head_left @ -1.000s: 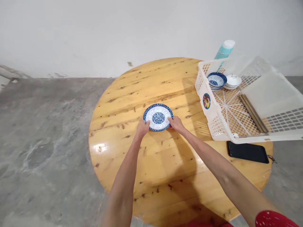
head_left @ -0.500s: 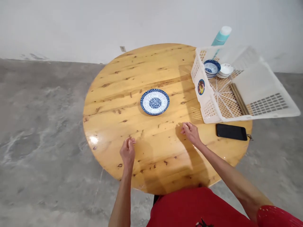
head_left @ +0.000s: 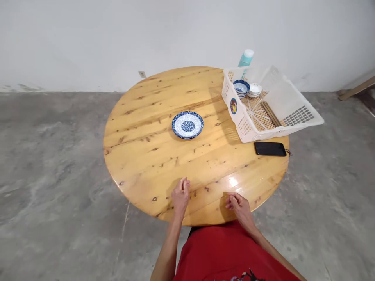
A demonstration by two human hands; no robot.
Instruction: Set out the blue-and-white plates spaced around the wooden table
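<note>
Both hands are seen at the near edge of the round wooden desk (head_left: 152,156), and nothing is held in either. The left hand (head_left: 180,197) and the right hand (head_left: 238,206) are loosely curled, fingers bent inward. The blue-patterned plate (head_left: 187,125) lies flat at the desk's middle, well apart from both hands.

The white slotted plastic basket (head_left: 295,117) hides the lower part of the teal bottle (head_left: 244,59) behind it; the basket's round sticker (head_left: 233,105) is too small to read.
</note>
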